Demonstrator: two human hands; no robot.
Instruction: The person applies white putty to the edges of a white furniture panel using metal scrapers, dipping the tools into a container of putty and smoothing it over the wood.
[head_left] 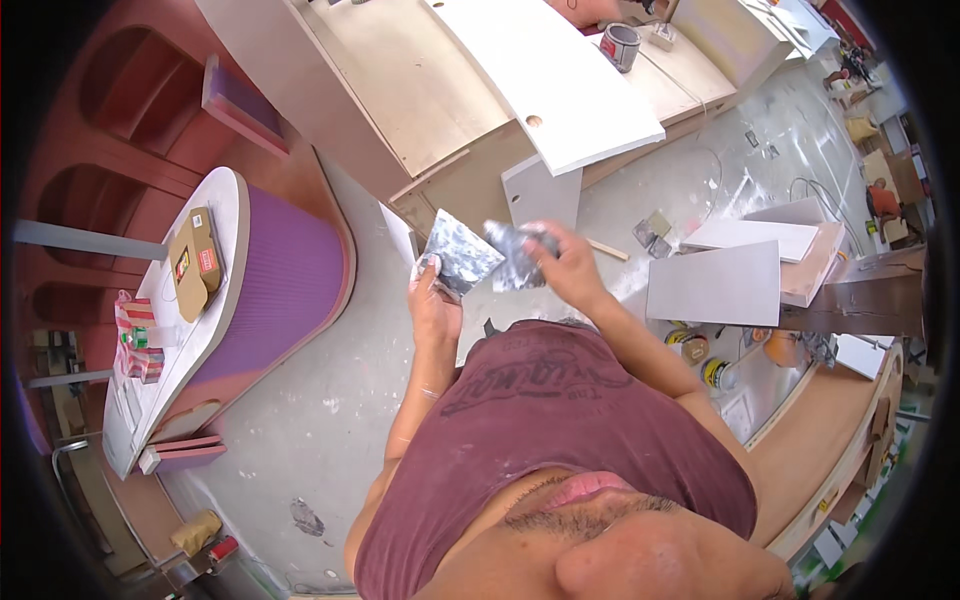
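My left hand point(430, 298) is closed on the edge of a square sheet of sandpaper point(466, 250), dark grey and smeared with white dust, with the thumb on its near side. Just to the right, my right hand point(572, 262) grips a second dusty piece of sandpaper point(510, 262), which looks bent under the fingers. The two pieces are close together, edges almost meeting. Both are held in the air in front of my chest, above the floor. Beyond them lies a long white panel point(560, 95) with round holes, resting across a wooden cabinet frame point(400, 100).
A curved purple counter point(280, 265) stands at left, bearing an opened cardboard box point(195, 260) and a striped bag point(135, 335). A paint can point(620, 46) sits on the far woodwork. Stacked boards point(715, 285) and several cans point(715, 374) are at right on the dusty floor point(290, 430).
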